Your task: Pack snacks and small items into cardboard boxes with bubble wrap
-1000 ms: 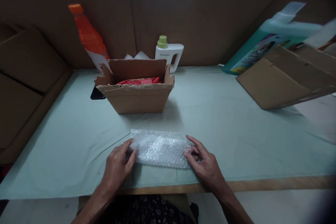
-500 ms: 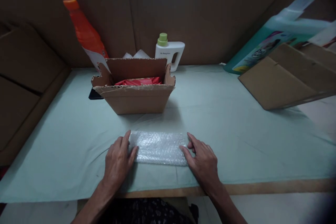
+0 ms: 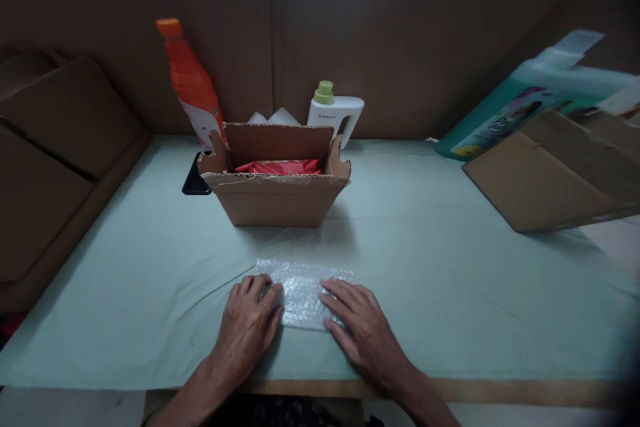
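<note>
A flat rectangle of bubble wrap lies on the cloth-covered table near its front edge. On its left end rests my left hand, fingers bent a little and apart, touching the plastic from above. My right hand lies over the right end with its fingers spread. Neither hand grips anything. Just beyond the bubble wrap stands an open cardboard box, and a red packet shows inside it.
Behind the box stand an orange bottle and a white bottle with a green cap. A dark phone-like object lies to its left. At right are a teal jug and a cardboard box; more cardboard is at left.
Both hands have moved inward from the ends of the bubble wrap and now lie on top of it, with the fingers flatter. The camera view has shifted slightly.
</note>
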The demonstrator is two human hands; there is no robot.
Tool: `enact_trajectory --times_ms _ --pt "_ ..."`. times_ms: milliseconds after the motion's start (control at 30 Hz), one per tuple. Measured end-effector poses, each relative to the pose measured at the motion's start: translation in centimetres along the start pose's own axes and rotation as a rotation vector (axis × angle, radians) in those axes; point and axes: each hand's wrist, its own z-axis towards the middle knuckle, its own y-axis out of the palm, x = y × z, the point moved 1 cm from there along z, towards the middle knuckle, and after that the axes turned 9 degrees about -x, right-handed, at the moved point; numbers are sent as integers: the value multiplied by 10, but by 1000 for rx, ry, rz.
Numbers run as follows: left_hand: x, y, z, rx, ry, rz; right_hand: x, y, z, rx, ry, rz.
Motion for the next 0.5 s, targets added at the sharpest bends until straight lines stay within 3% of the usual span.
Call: enact_trajectory --times_ms 133,233,367,500 --pt "-16 -14 -1 212 32 -179 20 -30 1 132 53 126" --pt "-41 -35 9 377 -115 -329 36 -51 24 157 126 198" --pt "-78 -48 44 422 -312 -569 64 -51 83 137 205 326" --pt "-94 -38 80 376 -287 -774 84 -34 131 103 203 387"
